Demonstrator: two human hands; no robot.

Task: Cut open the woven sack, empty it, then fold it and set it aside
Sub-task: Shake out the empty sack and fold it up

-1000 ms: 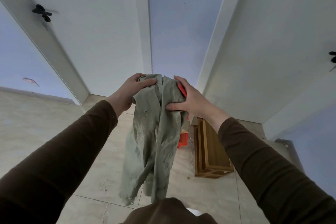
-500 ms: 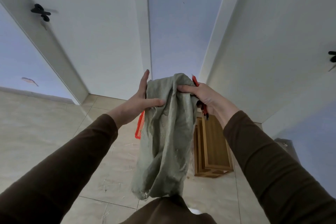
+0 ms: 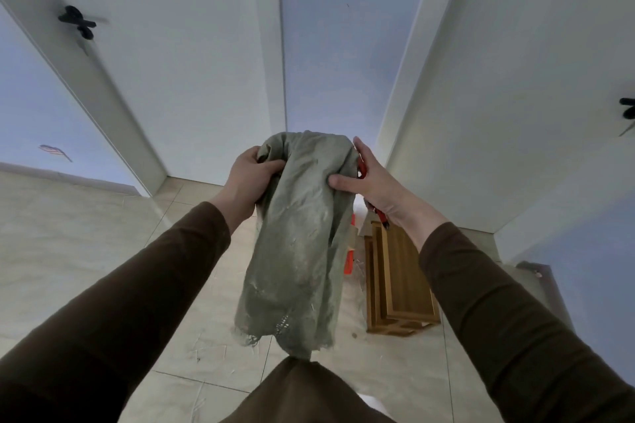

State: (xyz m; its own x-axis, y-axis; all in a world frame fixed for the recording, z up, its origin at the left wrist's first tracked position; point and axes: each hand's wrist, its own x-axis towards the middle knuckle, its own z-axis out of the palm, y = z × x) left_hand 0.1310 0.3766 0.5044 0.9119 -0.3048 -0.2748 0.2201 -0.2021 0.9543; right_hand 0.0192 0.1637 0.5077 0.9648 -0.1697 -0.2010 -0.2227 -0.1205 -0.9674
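While both arms reach forward at chest height, the grey-green woven sack [image 3: 299, 237] hangs between the hands, its long axis roughly vertical, bunched top uppermost and frayed edge pointing down at the tiled floor [image 3: 86, 244]. The left hand [image 3: 251, 178] is clenched on the sack's upper left fold. The right hand [image 3: 369, 182] presses thumb and fingers against the upper right fold, with a red-handled cutter [image 3: 376, 211] held in the palm. Whether anything is inside the sack cannot be told. Below the right wrist stands a wooden crate [image 3: 398, 282]; a red object [image 3: 348, 261] shows behind the sack, mostly hidden.
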